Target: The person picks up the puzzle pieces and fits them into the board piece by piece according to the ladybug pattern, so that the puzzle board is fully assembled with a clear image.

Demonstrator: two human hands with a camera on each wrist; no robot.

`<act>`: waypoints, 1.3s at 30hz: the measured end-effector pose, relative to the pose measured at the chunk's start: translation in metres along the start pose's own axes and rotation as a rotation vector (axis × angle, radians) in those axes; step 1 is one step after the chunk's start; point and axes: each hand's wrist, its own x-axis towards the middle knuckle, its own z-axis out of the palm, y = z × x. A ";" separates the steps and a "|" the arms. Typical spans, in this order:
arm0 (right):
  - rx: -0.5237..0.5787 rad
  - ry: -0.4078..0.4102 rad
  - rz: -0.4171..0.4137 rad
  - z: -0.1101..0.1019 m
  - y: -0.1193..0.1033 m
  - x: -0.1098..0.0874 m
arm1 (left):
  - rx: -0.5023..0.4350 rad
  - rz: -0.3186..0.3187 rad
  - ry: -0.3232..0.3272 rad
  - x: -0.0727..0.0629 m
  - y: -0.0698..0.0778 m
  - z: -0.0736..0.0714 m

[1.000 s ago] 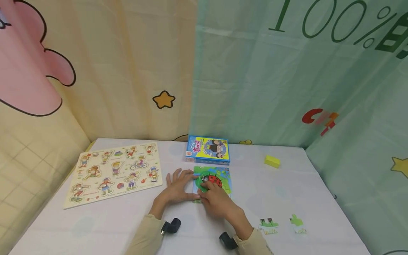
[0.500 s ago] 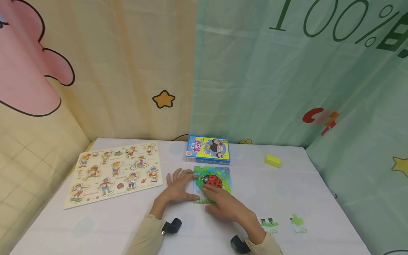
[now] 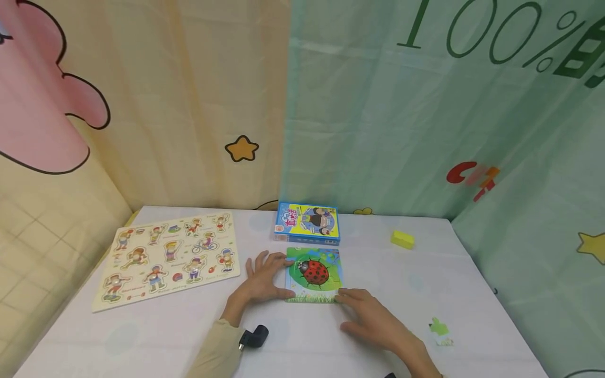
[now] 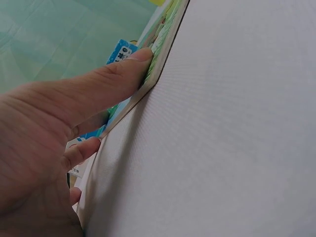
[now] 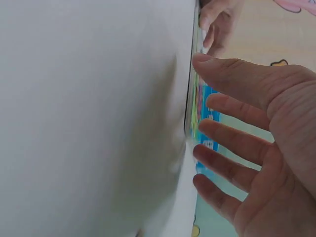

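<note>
A square ladybug jigsaw puzzle (image 3: 313, 273) lies flat on the white table, its red ladybug picture fully uncovered. My left hand (image 3: 261, 282) rests at the puzzle's left side with fingers spread. Its thumb touches the lower left corner, and a finger reaches the upper left edge. In the left wrist view, the thumb (image 4: 108, 81) lies straight over the board's rim. My right hand (image 3: 378, 320) is by the lower right corner, holding nothing. Its fingers look extended and apart in the right wrist view; whether they touch the corner, I cannot tell. One loose green-and-white puzzle piece (image 3: 440, 332) lies farther right.
Behind the puzzle is a blue-and-yellow box (image 3: 307, 223). A large wooden peg puzzle board (image 3: 165, 257) with sports figures lies at the left. A yellow block (image 3: 403, 239) sits at the back right. Printed curtains (image 3: 212, 105) border the table.
My right hand has slid off the ladybug picture, down and right to the corner. A second loose piece, seen before, is now hidden by the right arm. The left hand stays in place.
</note>
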 end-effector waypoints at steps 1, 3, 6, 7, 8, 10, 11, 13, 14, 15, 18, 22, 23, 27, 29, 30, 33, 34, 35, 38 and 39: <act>-0.005 0.016 -0.003 -0.001 0.003 -0.005 | -0.002 -0.002 -0.001 0.000 0.000 0.000; 0.013 0.046 -0.010 -0.003 0.008 -0.014 | -0.002 -0.004 -0.003 0.000 -0.001 0.000; 0.071 0.070 -0.002 -0.006 0.016 -0.028 | -0.006 -0.011 -0.009 0.001 -0.002 0.001; 0.103 0.075 0.004 -0.007 0.019 -0.032 | -0.007 -0.010 -0.007 0.001 -0.002 0.001; 0.136 0.077 0.012 -0.008 0.021 -0.036 | -0.008 -0.007 -0.004 0.001 -0.002 0.001; 0.192 0.071 0.039 -0.010 0.027 -0.043 | -0.009 -0.006 -0.002 0.001 -0.003 0.001; 0.221 0.068 0.051 -0.011 0.030 -0.046 | -0.010 -0.004 0.001 0.001 -0.003 0.002; 0.269 0.069 0.062 -0.012 0.036 -0.052 | -0.014 0.003 0.006 0.000 -0.003 0.002; 0.275 0.068 0.070 -0.013 0.039 -0.055 | -0.016 0.004 0.006 0.000 -0.004 0.002; 0.279 0.068 0.084 -0.014 0.042 -0.058 | -0.017 0.003 0.003 0.000 -0.004 0.002; 0.273 0.073 0.117 -0.016 0.051 -0.066 | -0.022 0.005 0.004 -0.001 -0.003 0.003; 0.239 0.059 0.164 -0.017 0.058 -0.072 | -0.015 0.005 0.008 -0.001 -0.002 0.002; 0.228 0.053 0.166 -0.016 0.059 -0.073 | -0.012 0.004 0.007 0.000 -0.002 0.002; 0.199 0.033 0.163 -0.015 0.062 -0.076 | -0.009 0.002 0.005 0.000 -0.003 0.003; 0.197 0.026 0.157 -0.015 0.064 -0.078 | -0.014 0.006 0.003 0.001 -0.003 0.003; 0.198 0.023 0.157 -0.016 0.064 -0.078 | -0.018 0.007 0.004 0.001 -0.004 0.003; 0.199 0.013 0.157 -0.017 0.065 -0.078 | -0.020 0.005 0.004 0.002 -0.005 0.002; 0.198 0.011 0.156 -0.018 0.066 -0.078 | -0.020 0.002 0.007 0.002 -0.005 0.002; 0.196 0.011 0.145 -0.018 0.066 -0.078 | -0.021 0.001 0.008 0.002 -0.005 0.002; 0.186 0.022 0.100 -0.018 0.070 -0.077 | -0.021 0.002 0.008 0.002 -0.006 0.002; 0.187 0.030 0.072 -0.019 0.072 -0.078 | -0.023 0.003 0.007 0.002 -0.006 0.002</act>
